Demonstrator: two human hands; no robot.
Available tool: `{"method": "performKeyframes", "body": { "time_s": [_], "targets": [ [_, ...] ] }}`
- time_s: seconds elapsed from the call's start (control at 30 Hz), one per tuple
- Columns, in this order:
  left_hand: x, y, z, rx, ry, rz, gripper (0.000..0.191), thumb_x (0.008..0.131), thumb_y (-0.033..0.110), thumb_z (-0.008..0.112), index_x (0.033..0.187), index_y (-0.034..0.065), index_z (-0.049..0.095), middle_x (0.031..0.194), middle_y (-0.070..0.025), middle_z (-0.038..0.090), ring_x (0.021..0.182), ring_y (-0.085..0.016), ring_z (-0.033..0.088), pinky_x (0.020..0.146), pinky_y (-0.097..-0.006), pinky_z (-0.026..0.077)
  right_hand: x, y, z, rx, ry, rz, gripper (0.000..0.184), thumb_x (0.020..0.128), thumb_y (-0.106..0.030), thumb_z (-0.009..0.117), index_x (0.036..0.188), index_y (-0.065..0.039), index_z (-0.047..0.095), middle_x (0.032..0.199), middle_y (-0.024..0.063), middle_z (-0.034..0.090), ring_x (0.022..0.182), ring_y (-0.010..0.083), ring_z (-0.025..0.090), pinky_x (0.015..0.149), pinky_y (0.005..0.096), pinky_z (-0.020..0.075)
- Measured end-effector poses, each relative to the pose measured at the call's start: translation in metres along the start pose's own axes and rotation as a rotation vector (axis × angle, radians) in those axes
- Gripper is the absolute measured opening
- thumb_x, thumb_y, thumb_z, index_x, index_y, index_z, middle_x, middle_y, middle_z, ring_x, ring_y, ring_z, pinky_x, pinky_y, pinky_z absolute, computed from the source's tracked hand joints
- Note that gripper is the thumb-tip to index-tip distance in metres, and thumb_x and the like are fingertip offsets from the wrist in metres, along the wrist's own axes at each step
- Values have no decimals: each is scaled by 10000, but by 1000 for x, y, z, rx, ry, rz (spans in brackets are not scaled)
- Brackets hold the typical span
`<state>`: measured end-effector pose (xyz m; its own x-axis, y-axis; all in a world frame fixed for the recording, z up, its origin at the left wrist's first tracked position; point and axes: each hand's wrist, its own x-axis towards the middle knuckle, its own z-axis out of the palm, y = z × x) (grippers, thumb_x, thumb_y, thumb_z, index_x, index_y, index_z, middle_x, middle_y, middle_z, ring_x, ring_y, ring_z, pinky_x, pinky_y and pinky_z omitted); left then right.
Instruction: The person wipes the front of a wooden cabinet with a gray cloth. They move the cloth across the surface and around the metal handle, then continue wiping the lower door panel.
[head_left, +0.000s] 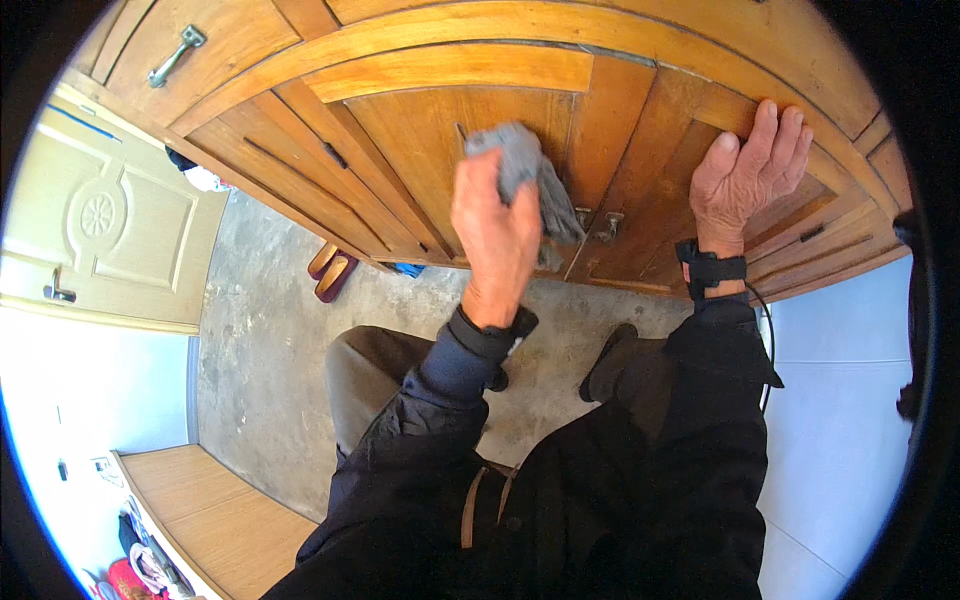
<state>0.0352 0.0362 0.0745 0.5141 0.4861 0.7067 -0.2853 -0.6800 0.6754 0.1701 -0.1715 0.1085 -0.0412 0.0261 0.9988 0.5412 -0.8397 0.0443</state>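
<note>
My left hand (496, 214) grips a grey cloth (514, 150) against or just before a panelled door (405, 127) of a wooden cabinet; the hand is slightly blurred. The cloth's loose end hangs to the right, near the metal handles (611, 226) where two doors meet. Higher up on the right, my right hand (746, 169) rests with spread fingers on the neighbouring door's upper frame, holding nothing. A black strap (709, 270) with a cable circles my right wrist. Part of the left door lies hidden behind the cloth and hand.
A drawer with a metal handle (176, 56) is at the upper left. Dark red shoes (336, 276) stand on the concrete floor (262, 360) beside the cabinet. A cream door (97, 214) is at the left, a wooden surface (217, 517) at the lower left, and a pale wall (840, 390) at the right.
</note>
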Motion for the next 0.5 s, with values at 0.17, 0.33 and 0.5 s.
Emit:
{"method": "performKeyframes", "body": {
  "time_s": [0.17,0.33,0.5],
  "targets": [
    [22,23,8,-31,27,44,343,723,-14,679,1058,-7,608,937,-187,586,852,-367,601,768,-394,498,-1,1,1,-2,1,13,490,957,-342,460,1398,-135,503,1489,94,400,1382,334,314,1111,481,226],
    [24,45,21,-86,68,83,362,721,-25,684,1076,-9,616,970,-177,596,884,-354,613,782,-387,505,0,-1,1,8,3,20,480,956,-339,460,1388,-137,512,1481,96,407,1375,337,317,1104,489,229],
    [21,48,24,-141,39,100,358,727,-25,675,1080,-12,612,992,-189,597,894,-369,614,788,-381,505,2,-3,-3,-21,-30,-19,488,968,-310,440,1398,-84,487,1470,142,403,1374,381,307,1126,498,223]
  ]
}}
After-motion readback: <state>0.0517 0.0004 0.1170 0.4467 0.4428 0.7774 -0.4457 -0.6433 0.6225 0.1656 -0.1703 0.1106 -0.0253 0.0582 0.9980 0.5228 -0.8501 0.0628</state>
